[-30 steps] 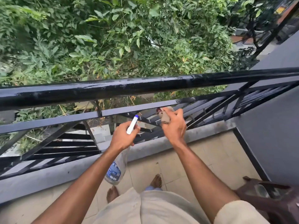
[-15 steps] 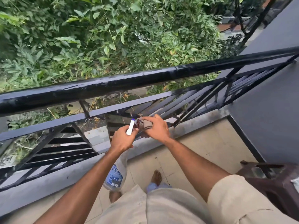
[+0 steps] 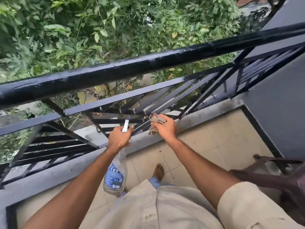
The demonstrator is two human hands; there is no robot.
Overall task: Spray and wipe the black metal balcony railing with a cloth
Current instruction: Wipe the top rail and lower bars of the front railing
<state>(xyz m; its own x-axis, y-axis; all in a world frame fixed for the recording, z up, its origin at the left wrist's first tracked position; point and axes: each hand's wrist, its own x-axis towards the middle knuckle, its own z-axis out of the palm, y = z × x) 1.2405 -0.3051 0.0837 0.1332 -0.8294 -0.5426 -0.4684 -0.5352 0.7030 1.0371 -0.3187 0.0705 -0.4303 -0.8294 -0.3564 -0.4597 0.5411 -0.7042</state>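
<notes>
gripping one spray bottle [image 3: 115, 176] left hand [image 3: 118, 139], one cloth [image 3: 156, 120] right hand [image 3: 165, 129].

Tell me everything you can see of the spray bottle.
The spray bottle is clear plastic with a blue printed label on its body. The left hand grips its neck, so the body hangs below the wrist, above the tiled floor, touching nothing else. Its white spray head, tipped blue, sticks out above the hand and points toward the lower bars of the black railing. How much liquid is inside cannot be told.
</notes>
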